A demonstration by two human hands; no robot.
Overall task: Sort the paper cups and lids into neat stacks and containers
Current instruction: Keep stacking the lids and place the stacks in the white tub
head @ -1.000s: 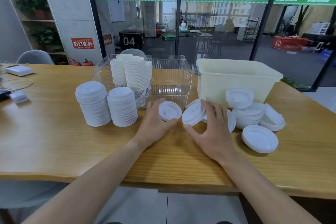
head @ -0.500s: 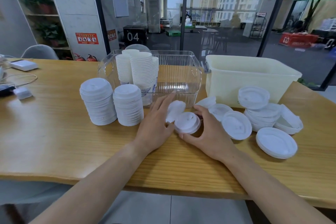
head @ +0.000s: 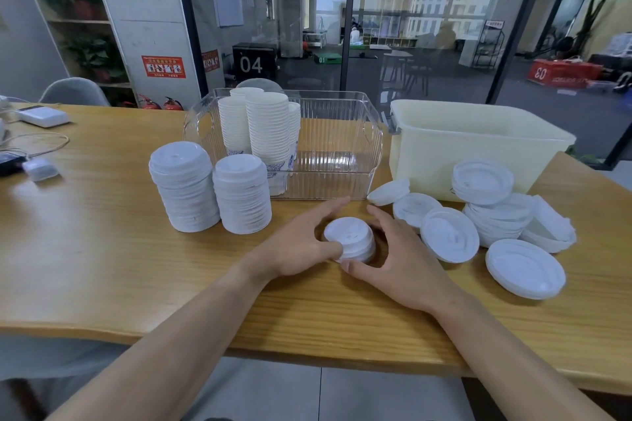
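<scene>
While two tall lid stacks [head: 184, 193] [head: 242, 195] stand finished at the left of the wooden table [head: 85, 243], just in front of the clear bin [head: 342, 133] that holds the nested paper cups [head: 263, 126], the work in hand sits further right: a short new stack of lids [head: 350, 238], only a few high. It rests on the table between both hands, domed tops up, its axis upright and roughly straight. The left hand [head: 297, 246] cups its left side with the thumb against the near edge and the fingers curved round behind; the right hand [head: 400, 260] brackets its right side, thumb tip at the base. Both hands are half closed around the stack, seemingly squaring it rather than lifting it. Right of them lie the loose lids [head: 449, 234], some flat, some tilted, heaped against the cream tub [head: 478, 143], with one more [head: 525, 267] nearest the table's right end. These lie just beside the right hand, so that hand is the nearer one to fetch the next lid
</scene>
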